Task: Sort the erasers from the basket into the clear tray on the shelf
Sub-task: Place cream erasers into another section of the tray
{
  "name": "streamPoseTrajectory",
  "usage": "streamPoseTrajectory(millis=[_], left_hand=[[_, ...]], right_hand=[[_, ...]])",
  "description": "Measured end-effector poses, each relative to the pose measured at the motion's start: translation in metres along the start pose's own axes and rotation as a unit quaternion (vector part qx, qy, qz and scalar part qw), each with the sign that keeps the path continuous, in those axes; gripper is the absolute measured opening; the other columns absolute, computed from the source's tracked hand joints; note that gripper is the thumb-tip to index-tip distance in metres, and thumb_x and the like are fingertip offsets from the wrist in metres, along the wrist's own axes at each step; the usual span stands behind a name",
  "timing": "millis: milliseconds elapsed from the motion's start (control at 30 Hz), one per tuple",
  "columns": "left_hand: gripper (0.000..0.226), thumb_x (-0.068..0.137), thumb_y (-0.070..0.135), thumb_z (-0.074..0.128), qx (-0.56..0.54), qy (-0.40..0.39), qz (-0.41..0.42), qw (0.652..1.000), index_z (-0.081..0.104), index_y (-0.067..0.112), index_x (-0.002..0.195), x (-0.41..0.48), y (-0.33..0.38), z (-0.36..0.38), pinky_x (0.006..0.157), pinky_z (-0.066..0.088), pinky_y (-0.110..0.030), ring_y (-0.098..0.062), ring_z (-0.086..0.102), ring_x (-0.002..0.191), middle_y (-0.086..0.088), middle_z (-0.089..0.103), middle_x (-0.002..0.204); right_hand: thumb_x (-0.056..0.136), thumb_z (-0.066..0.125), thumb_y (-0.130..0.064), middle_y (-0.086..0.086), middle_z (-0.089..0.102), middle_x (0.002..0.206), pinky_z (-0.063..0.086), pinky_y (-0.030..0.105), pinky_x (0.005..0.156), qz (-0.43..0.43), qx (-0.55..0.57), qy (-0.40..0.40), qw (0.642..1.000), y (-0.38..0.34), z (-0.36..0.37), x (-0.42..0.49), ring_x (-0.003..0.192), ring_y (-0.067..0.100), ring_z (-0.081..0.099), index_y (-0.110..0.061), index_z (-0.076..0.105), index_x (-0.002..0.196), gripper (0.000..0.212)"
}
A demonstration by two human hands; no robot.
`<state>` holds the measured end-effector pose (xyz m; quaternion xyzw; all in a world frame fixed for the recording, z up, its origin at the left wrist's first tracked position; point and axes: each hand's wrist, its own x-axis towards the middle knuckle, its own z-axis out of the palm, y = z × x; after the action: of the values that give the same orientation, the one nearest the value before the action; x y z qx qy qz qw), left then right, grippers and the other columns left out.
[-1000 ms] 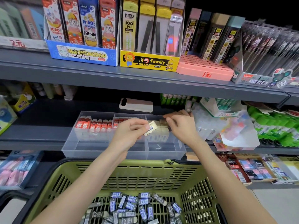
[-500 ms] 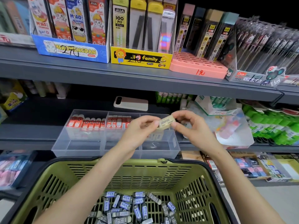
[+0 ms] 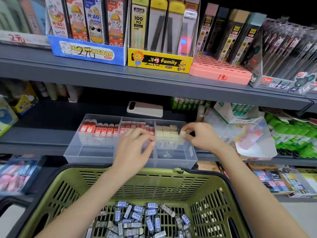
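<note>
Cream eraser [image 3: 182, 133] in right hand [image 3: 202, 137]

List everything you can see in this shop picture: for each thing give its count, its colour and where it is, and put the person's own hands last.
clear tray: one, transparent, three compartments, middle shelf
red-sleeved erasers: many, left and middle compartments
beige erasers: a stack, right compartment
basket: one, olive green, below the tray
grey-sleeved erasers: many, loose on the basket floor
phone: one, white, behind the tray
blue display box: one, top shelf, left
yellow display box: one, top shelf, centre
pink rack: one, top shelf, right of the yellow box
green packs: many, middle shelf, far right
left hand: over the middle compartment, empty as far as shown
right hand: pinching one beige eraser at the stack
</note>
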<state>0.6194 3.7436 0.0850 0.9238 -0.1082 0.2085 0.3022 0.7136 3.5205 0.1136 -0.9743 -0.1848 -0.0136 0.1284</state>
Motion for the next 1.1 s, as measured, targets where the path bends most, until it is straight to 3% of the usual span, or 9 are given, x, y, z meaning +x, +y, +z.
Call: streamPoseTrajectory(millis=[133,300,467,567,667,900,1033,1100], left_hand=[[0.017,0.086,0.023,0.061,0.087,-0.041,0.045,0.994,0.074,0.015,0.094,-0.008,-0.005,0.002,0.097,0.04,-0.049,-0.03,0.062,0.102,-0.006,0.069,0.106],[0.035,0.091,0.034,0.044,0.11,-0.079,0.042,0.99,0.074,0.017,0.097,-0.008,-0.003,-0.001,0.103,0.035,-0.052,-0.03,0.061,0.107,-0.007,0.068,0.11],[0.038,0.09,0.035,0.041,0.093,-0.08,0.045,0.991,0.073,0.015,0.099,-0.011,-0.004,-0.006,0.1,0.039,-0.053,-0.033,0.061,0.104,-0.01,0.068,0.108],[0.03,0.089,0.029,0.049,0.091,-0.062,0.044,0.993,0.072,0.014,0.101,-0.015,-0.005,-0.011,0.098,0.04,-0.051,-0.034,0.061,0.101,-0.011,0.068,0.106],[0.025,0.086,0.025,0.054,0.092,-0.041,0.05,0.994,0.073,0.013,0.099,-0.02,-0.008,-0.015,0.095,0.042,-0.052,-0.035,0.062,0.099,-0.013,0.068,0.103],[0.025,0.085,0.023,0.057,0.093,-0.022,0.061,0.994,0.073,0.01,0.1,-0.029,-0.009,-0.024,0.096,0.041,-0.051,-0.037,0.059,0.104,-0.014,0.066,0.107],[0.025,0.087,0.022,0.056,0.092,-0.005,0.062,0.994,0.072,0.008,0.099,-0.048,-0.016,-0.039,0.093,0.042,-0.049,-0.036,0.059,0.105,-0.013,0.066,0.108],[0.03,0.089,0.026,0.051,0.089,-0.002,0.061,0.994,0.073,0.007,0.097,-0.063,-0.022,-0.048,0.088,0.045,-0.047,-0.035,0.06,0.101,-0.012,0.067,0.105]], right_hand=[[0.084,0.058,-0.034,-0.002,0.061,0.116,0.022,0.035,0.101,-0.042,-0.138,0.006,0.99,0.002,0.011,-0.012,0.12,0.016,0.044,-0.032,0.053,0.127,0.043],[0.083,0.055,-0.045,-0.006,0.064,0.114,0.003,0.047,0.107,-0.068,-0.229,0.01,0.971,0.0,0.021,-0.022,0.113,0.018,0.044,-0.032,0.05,0.131,0.05],[0.086,0.053,-0.045,-0.01,0.06,0.124,0.007,0.047,0.106,-0.024,-0.171,0.012,0.985,-0.002,0.025,-0.025,0.113,0.019,0.043,-0.033,0.049,0.131,0.047],[0.083,0.058,-0.036,-0.007,0.067,0.111,0.005,0.046,0.107,-0.036,-0.176,0.056,0.982,-0.004,0.024,-0.027,0.104,0.022,0.048,-0.028,0.059,0.123,0.041],[0.076,0.064,-0.028,-0.004,0.07,0.093,0.01,0.048,0.104,-0.069,-0.229,0.107,0.965,-0.007,0.023,-0.03,0.091,0.026,0.052,-0.021,0.071,0.101,0.027],[0.082,0.063,-0.03,-0.005,0.067,0.109,0.013,0.048,0.108,-0.048,-0.178,0.127,0.975,-0.017,0.009,-0.047,0.106,0.025,0.052,-0.022,0.071,0.104,0.025],[0.08,0.066,-0.027,-0.004,0.07,0.093,0.032,0.042,0.09,-0.108,-0.046,0.233,0.965,-0.047,0.011,-0.08,0.092,0.026,0.059,-0.017,0.072,0.087,0.013],[0.084,0.058,-0.033,-0.006,0.069,0.088,0.035,0.035,0.081,-0.147,0.041,0.215,0.965,-0.067,0.025,-0.104,0.087,0.02,0.058,-0.018,0.071,0.084,0.02]])
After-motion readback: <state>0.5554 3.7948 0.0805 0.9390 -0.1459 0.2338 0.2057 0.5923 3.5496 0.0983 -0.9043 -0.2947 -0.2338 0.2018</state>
